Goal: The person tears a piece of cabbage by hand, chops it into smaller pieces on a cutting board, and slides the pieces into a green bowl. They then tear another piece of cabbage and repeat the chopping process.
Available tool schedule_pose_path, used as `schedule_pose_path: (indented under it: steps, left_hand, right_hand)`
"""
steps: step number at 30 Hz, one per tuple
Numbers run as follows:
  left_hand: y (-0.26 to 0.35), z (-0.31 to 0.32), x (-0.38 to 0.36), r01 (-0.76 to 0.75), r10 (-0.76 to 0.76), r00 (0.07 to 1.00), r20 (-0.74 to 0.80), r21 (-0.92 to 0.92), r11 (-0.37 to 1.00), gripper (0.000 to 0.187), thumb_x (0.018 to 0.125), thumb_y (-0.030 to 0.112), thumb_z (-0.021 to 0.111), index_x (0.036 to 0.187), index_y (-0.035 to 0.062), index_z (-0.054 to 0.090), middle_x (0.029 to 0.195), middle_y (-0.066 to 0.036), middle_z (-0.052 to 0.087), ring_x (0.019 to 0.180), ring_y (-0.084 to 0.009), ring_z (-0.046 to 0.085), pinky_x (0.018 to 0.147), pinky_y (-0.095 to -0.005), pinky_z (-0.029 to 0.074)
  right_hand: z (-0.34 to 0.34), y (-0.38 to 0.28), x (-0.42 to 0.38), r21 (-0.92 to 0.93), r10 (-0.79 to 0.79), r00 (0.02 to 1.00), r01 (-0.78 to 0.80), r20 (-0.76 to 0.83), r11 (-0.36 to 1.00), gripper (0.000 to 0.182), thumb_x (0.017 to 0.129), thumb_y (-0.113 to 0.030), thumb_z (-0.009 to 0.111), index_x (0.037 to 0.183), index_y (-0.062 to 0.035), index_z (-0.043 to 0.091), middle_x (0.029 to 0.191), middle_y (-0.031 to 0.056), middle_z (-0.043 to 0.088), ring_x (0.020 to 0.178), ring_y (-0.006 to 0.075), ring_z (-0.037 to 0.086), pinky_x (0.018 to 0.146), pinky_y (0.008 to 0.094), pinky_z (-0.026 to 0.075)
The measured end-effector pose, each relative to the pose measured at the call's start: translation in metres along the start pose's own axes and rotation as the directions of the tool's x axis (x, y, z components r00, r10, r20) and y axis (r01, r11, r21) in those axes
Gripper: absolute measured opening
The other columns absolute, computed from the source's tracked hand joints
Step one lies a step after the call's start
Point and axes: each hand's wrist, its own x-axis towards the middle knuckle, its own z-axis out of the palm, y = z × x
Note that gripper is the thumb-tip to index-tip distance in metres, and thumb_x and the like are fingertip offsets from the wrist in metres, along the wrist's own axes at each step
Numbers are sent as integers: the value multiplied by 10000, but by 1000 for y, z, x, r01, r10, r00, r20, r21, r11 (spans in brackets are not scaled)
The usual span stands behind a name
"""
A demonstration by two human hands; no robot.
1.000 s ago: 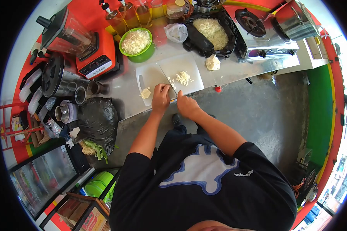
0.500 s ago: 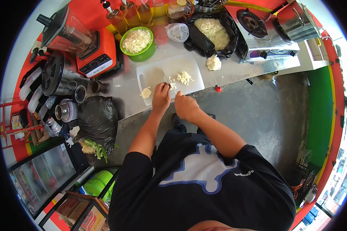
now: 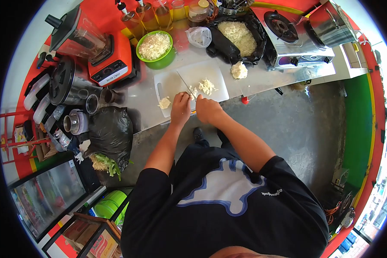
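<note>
My right hand (image 3: 208, 109) is closed round the handle of a kitchen knife (image 3: 185, 81), whose blade points away and to the left across a white cutting board (image 3: 163, 81). Close by the blade, my left hand (image 3: 181, 107) has its fingers curled down on a piece of pale cabbage, mostly hidden under them. A few cut bits (image 3: 194, 91) lie against the knife. Shredded cabbage (image 3: 207, 87) is heaped on the board's right part, and a loose pale chunk (image 3: 164, 102) rests near its left front corner.
Behind the board stands a green bowl (image 3: 161, 63) of shreds. Beside it are a clear plastic bag (image 3: 199, 37) and a black bag (image 3: 219, 43) holding more shreds. A pale cabbage chunk (image 3: 239, 70) sits at right, near the gas stove (image 3: 303, 56). At left is a red blender (image 3: 112, 64).
The whole view has shifted slightly. Both hands stay at the board, and the knife blade sits at a slightly different angle beside the left fingers.
</note>
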Motion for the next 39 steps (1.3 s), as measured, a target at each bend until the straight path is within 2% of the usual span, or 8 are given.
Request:
schedule_pose_path:
  steps: [4,10,12,19,22,27,30,39]
  left_hand:
    - [1,1,0,-2,2,1000,-9,-3,1000,61,894,4,641,925,12,589,991,-124,616,947,-340,594,820,-422,498]
    - [4,-3,1,-27,27,1000,-5,-16,1000,66,878,-8,650,927,4,607,987,-120,608,930,-335,588,808,-420,496]
    - [4,-3,2,-18,18,1000,-9,-1,1000,61,876,-11,646,929,0,619,996,-122,608,927,-334,589,798,-421,500]
    - [0,-2,1,-8,7,1000,-16,-70,997,53,883,-21,625,932,-2,617,995,-133,583,916,-328,593,774,-421,504]
    - [-1,-2,1,47,-44,998,40,-80,996,43,890,-16,619,927,6,618,960,-133,556,896,-324,588,754,-420,498]
    - [2,-1,0,88,-85,996,38,-93,992,35,892,-9,625,916,10,607,906,-125,528,858,-318,564,724,-421,468]
    - [3,-2,2,10,-10,1000,21,1,1000,56,874,-27,629,909,8,605,884,-122,521,854,-313,550,735,-420,455]
    - [1,-2,1,29,-29,999,23,-17,999,62,855,-26,632,898,13,611,858,-123,543,872,-328,549,751,-421,458]
  right_hand:
    - [1,-4,-14,28,-4,1000,5,-19,1000,351,863,-110,640,1123,75,495,1024,255,712,994,371,725,816,434,594]
    - [23,-5,-16,65,26,998,-22,-60,998,323,866,-93,640,1101,71,493,974,264,717,935,365,740,788,426,602]
    - [29,-2,-14,17,2,998,-1,-68,1000,304,891,-102,620,1103,59,474,933,263,721,901,361,745,767,425,606]
    - [47,6,9,67,38,992,-30,-117,997,266,945,-118,549,1130,42,444,912,234,733,884,364,745,754,429,607]
    - [25,3,12,14,-7,995,8,-103,1000,307,917,-124,590,1131,55,461,962,237,730,927,358,741,774,422,604]
    - [-14,-8,-10,-12,-24,995,25,99,1000,391,855,-124,662,1141,85,496,1070,260,704,1034,352,718,830,417,593]
    - [7,-6,-13,27,-7,1000,6,21,1000,360,865,-109,649,1130,76,491,1040,257,711,1016,365,721,836,425,592]
    - [36,1,-8,130,37,999,-32,-35,991,273,878,-57,611,1071,44,446,973,289,706,941,409,723,806,473,590]
